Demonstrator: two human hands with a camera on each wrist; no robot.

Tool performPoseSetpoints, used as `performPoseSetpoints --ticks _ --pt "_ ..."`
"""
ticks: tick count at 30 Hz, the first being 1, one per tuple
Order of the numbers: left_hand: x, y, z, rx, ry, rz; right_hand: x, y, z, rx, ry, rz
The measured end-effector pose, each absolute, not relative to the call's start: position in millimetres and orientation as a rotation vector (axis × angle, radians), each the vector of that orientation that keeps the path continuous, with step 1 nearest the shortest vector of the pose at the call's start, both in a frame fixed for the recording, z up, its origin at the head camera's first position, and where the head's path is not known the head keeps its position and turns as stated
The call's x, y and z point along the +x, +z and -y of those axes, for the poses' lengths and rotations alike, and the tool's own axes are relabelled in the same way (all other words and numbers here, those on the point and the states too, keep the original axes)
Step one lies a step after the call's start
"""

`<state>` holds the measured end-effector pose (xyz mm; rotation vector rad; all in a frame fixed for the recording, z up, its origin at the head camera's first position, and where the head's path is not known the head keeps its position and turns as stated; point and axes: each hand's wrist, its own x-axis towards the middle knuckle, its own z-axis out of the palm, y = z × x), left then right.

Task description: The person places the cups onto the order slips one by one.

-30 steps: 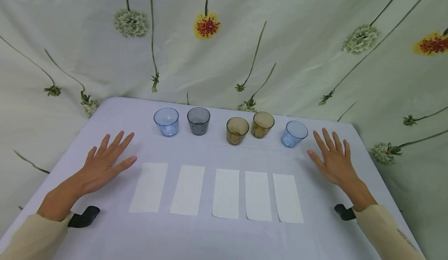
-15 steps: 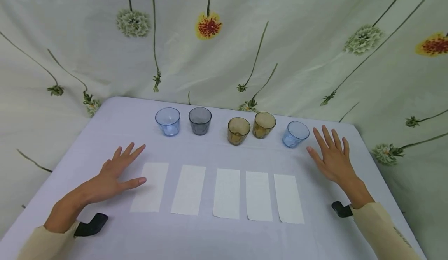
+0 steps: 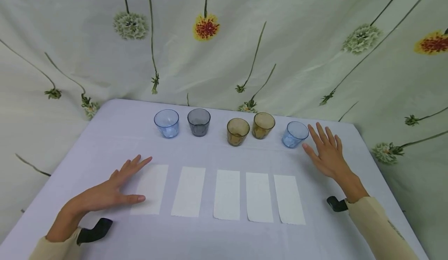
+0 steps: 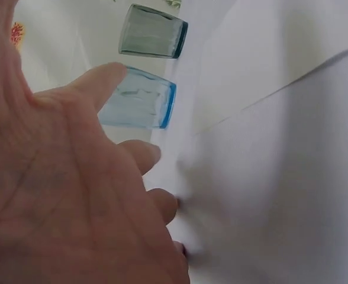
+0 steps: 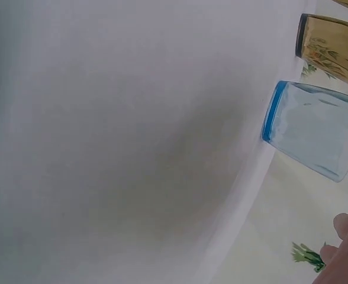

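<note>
My left hand (image 3: 106, 193) is held with thumb and fingers spread at the leftmost white paper strip (image 3: 156, 188), overlapping its left side; nothing is in its grasp. In the left wrist view, a blue glass (image 4: 141, 97) and a grey glass (image 4: 153, 32) stand beyond its fingers. My right hand (image 3: 328, 158), fingers extended, is just right of another blue glass (image 3: 295, 134), fingertips beside its rim. The right wrist view shows this blue glass (image 5: 313, 127) near the fingertips (image 5: 344, 225), with an amber glass (image 5: 331, 47) past it.
Along the table's back stand the left blue glass (image 3: 167, 123), the grey glass (image 3: 198, 123) and two amber glasses (image 3: 238, 132). Several more paper strips (image 3: 226, 195) lie in a row before them on the white table (image 3: 210, 240). A flower-patterned cloth (image 3: 297, 38) hangs behind.
My left hand has come nearer and rightward, turning so it now overlaps the leftmost strip. My right hand has shifted slightly left, closer to the blue glass. Glasses and strips stay put.
</note>
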<state>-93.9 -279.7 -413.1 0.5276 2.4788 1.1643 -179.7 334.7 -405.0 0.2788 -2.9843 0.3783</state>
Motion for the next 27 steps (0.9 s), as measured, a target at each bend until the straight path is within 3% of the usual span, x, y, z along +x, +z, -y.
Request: performPoseSetpoints --ticks 27 --pt "-90.1 -426.4 289.5 0.623 1.103 -2.431 -205.8 -408.3 -320.5 0.323 0.516 2.996"
